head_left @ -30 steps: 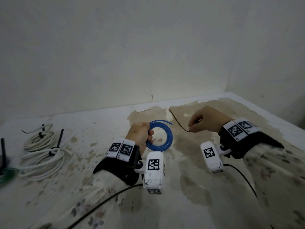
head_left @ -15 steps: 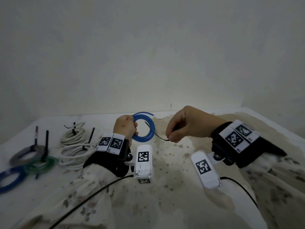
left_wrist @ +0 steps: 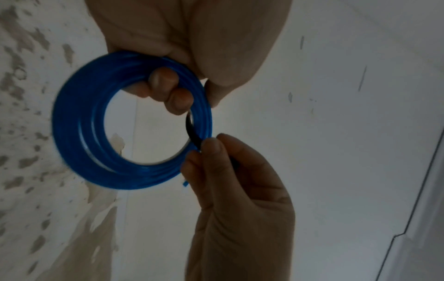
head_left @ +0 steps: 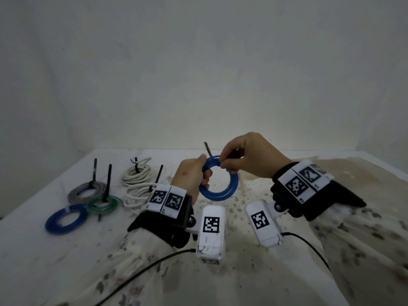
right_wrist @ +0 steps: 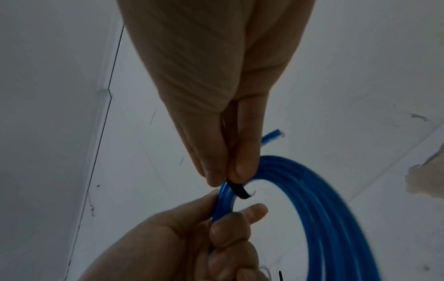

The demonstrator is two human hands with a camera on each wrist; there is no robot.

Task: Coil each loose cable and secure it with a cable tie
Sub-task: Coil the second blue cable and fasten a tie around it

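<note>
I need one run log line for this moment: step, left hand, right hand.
step: tying coil | left hand: grips blue cable coil | right hand: pinches black cable tie around coil

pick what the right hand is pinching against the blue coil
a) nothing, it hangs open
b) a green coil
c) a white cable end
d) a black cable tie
d: the right hand pinches a black cable tie wrapped over the blue coil, which the left hand holds up off the table.
</note>
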